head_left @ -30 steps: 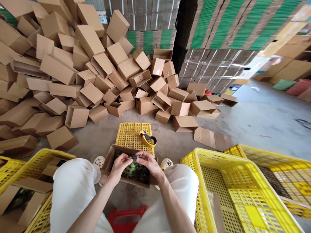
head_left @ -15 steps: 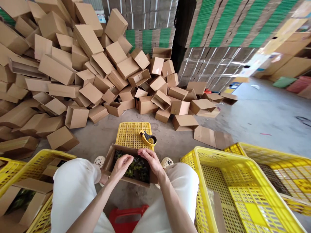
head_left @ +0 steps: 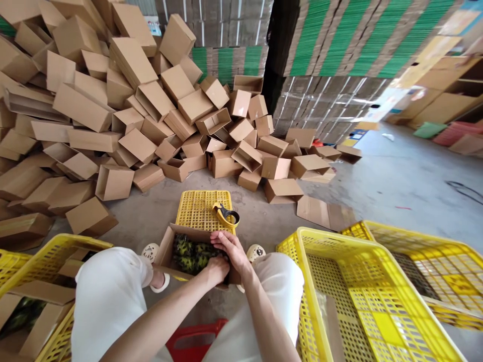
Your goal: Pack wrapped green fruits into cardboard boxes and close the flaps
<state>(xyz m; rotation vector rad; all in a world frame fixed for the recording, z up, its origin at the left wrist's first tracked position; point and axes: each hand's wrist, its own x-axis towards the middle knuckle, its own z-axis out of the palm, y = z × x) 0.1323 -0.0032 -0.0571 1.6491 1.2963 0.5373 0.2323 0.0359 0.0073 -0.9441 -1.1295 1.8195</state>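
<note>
Between my knees, an open cardboard box (head_left: 166, 251) rests partly against an upturned yellow crate (head_left: 196, 208). Inside it are several dark green, spiky-looking plants (head_left: 192, 254) with a glossy dark covering. My left hand (head_left: 218, 270) reaches down into the right half of the box, its fingers curled among the contents; what they hold is hidden. At the box's far right rim is my right hand (head_left: 233, 250), fingers stretched out over the opening, palm turned inward. A yellow and black tape dispenser (head_left: 226, 215) lies on the crate just beyond the box.
Large yellow crates (head_left: 324, 241) stand at my right. Another yellow crate (head_left: 64, 242) at my left contains an open box (head_left: 41, 291) with greenery. Ahead is a heap of cardboard boxes (head_left: 138, 146), backed by tall bundled stacks (head_left: 324, 37). Beneath me is a red stool (head_left: 196, 334).
My left hand has moved right and down into the box, uncovering the plants on its left side. My right hand stays near the right rim. The view has shifted slightly.
</note>
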